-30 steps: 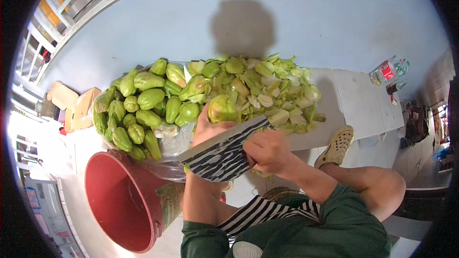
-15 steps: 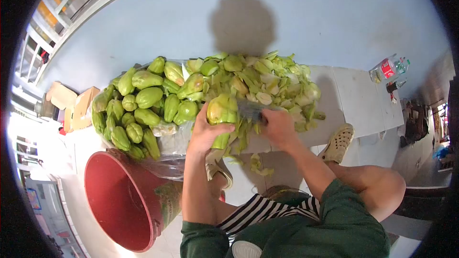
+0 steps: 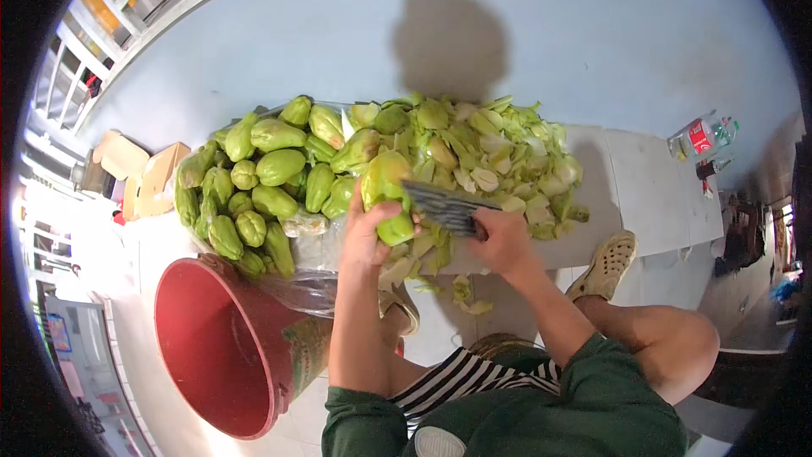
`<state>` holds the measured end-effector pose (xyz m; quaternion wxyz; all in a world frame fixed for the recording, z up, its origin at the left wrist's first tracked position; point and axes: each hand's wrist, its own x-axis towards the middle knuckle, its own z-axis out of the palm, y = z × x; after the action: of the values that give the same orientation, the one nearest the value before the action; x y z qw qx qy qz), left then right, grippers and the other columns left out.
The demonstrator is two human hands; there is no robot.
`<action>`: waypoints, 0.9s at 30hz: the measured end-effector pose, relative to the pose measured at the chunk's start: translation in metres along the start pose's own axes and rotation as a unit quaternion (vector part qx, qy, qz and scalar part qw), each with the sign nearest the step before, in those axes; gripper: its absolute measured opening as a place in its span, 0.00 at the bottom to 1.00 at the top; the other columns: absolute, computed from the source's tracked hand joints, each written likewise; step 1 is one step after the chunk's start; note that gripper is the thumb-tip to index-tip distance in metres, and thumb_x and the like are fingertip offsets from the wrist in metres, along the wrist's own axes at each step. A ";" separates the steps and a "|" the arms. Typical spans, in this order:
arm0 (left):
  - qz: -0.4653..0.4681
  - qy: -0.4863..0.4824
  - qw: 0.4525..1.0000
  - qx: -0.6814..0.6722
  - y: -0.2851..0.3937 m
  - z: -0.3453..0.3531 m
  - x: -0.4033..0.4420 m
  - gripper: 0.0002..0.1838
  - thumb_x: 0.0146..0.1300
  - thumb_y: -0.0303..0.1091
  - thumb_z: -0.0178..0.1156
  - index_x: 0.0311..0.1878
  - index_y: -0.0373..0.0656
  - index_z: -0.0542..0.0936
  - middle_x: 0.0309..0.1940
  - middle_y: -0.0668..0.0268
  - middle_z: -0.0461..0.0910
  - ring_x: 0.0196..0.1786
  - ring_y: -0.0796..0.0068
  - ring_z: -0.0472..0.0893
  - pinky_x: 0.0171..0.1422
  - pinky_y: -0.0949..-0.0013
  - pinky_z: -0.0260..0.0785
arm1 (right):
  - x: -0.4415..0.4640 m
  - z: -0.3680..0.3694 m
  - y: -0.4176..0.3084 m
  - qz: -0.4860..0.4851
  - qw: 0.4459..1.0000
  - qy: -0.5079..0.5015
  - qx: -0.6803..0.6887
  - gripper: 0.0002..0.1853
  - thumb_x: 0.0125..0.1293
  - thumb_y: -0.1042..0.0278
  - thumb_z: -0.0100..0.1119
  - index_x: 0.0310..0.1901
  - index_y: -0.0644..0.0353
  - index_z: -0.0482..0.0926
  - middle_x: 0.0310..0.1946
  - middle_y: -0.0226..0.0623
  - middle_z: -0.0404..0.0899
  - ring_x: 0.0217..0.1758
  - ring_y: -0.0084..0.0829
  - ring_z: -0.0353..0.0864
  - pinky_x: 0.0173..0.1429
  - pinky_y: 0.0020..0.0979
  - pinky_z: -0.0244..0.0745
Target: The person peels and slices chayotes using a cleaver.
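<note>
My left hand (image 3: pixel 365 235) grips a partly peeled chayote (image 3: pixel 386 176) from below and the side, holding it over the ledge. The chayote is yellow-green on top and brighter green lower down. My right hand (image 3: pixel 504 242) is closed round the handle of a broad knife (image 3: pixel 447 207) with a dark, streaked blade. The blade's tip end is at the chayote's right side; whether it touches is unclear. Left of my hands lies a heap of whole green chayotes (image 3: pixel 280 167). Beyond and to the right spreads a pile of pale green peelings (image 3: pixel 529 173).
A large red bin (image 3: pixel 199 347), its mouth facing up, stands at lower left. An open cardboard box (image 3: pixel 156 179) sits beyond it. At far right are a plastic bottle (image 3: pixel 702 137) and a small dark bottle (image 3: pixel 712 167). Peelings (image 3: pixel 465 294) lie on the floor near my feet.
The knife has swung from a blurred stroke to a steadier, more visible pose, its blade flat to view. The chayote sits more upright and tilted in my left hand. The whole view has shifted slightly.
</note>
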<state>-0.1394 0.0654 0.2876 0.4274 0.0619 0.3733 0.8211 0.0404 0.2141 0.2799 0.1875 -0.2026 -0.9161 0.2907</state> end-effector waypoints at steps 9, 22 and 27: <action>0.127 -0.057 0.986 0.090 -0.012 0.014 -0.004 0.38 0.57 0.16 0.56 0.71 0.52 0.59 0.55 0.58 0.75 0.55 0.64 0.78 0.56 0.59 0.76 | 0.009 -0.009 -0.057 -0.194 0.979 0.027 -0.055 0.12 0.46 0.66 0.65 0.30 0.56 0.71 0.21 0.36 0.74 0.26 0.44 0.79 0.30 0.43 0.73; -0.033 -0.033 0.999 -0.014 -0.003 0.004 -0.007 0.51 0.47 0.18 0.57 0.76 0.55 0.49 0.56 0.44 0.72 0.37 0.49 0.82 0.26 0.53 0.79 | 0.017 -0.007 -0.025 -0.075 0.990 0.014 -0.115 0.08 0.52 0.67 0.62 0.30 0.58 0.74 0.25 0.40 0.80 0.32 0.46 0.83 0.35 0.44 0.77; -0.061 -0.016 0.998 0.015 0.002 0.007 -0.005 0.50 0.48 0.19 0.57 0.76 0.52 0.49 0.49 0.40 0.75 0.28 0.52 0.81 0.28 0.55 0.78 | 0.045 0.010 0.037 0.155 0.980 -0.024 -0.121 0.11 0.57 0.63 0.61 0.34 0.61 0.77 0.28 0.48 0.81 0.36 0.51 0.82 0.41 0.47 0.77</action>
<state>-0.1342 0.0646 0.2953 0.4818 0.0583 0.3816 0.7867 0.0078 0.2590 0.2601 0.0925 -0.3566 -0.9061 0.2080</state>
